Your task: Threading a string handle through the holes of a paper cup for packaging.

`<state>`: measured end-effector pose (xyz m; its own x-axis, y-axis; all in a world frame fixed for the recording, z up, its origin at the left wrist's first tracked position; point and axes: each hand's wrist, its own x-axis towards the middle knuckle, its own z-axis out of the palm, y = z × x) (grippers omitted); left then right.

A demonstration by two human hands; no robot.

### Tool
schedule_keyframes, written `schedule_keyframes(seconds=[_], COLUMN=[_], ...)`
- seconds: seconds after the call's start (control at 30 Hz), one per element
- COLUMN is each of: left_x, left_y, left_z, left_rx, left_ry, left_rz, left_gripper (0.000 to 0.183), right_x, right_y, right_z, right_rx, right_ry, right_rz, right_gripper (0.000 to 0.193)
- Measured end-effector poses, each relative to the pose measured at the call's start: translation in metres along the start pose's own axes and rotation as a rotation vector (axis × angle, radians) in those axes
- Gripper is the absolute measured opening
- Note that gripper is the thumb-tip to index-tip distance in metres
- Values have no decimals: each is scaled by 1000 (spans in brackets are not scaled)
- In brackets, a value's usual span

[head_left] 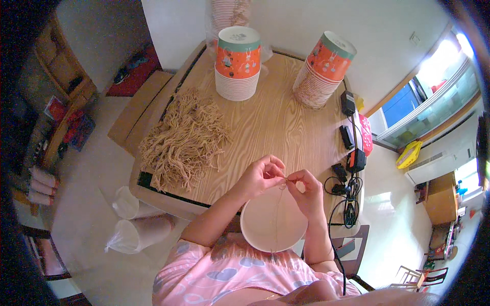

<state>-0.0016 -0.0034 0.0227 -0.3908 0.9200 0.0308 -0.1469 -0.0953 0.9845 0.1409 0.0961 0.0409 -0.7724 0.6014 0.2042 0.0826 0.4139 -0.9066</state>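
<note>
Tan string pile (186, 137); white container (256, 222); orange-green patterned cups (238, 61); wood-grained table (260, 127)

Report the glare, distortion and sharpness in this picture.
Head view: glare whites out part of the window; head view: fisheye distortion tilts the wooden shelf, dim and grainy; head view: left hand and right hand look fairly clear, the thin strand faint against the white bowl.

one wide fisheye view, downward from head height
</note>
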Motion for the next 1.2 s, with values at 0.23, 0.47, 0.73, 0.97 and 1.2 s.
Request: schedule_keyframes(seconds=[0.23,0.47,0.73,0.97,1.2], left_x=[3,3,-2,-3,-2], left_y=[-8,-7,-1,-5,-5], left_z=[3,0,-7,-7,-7], left_rx=[-9,143,150,42,-114], left_ry=[-6,-21,-79,-47,-52], left_rz=[34,-59,-171,-144,-227], left_gripper=[31,26,13,11,13], right_x=[0,0,-1,-1,1], right_y=[-3,-10,-16,-11,-8], right_z=[2,2,3,3,4], right_rx=[-6,-85,-160,-196,-169], right_ry=[0,1,12,14,10], right_rz=[-11,-40,-81,-122,-133], right_gripper=[9,10,11,13,13])
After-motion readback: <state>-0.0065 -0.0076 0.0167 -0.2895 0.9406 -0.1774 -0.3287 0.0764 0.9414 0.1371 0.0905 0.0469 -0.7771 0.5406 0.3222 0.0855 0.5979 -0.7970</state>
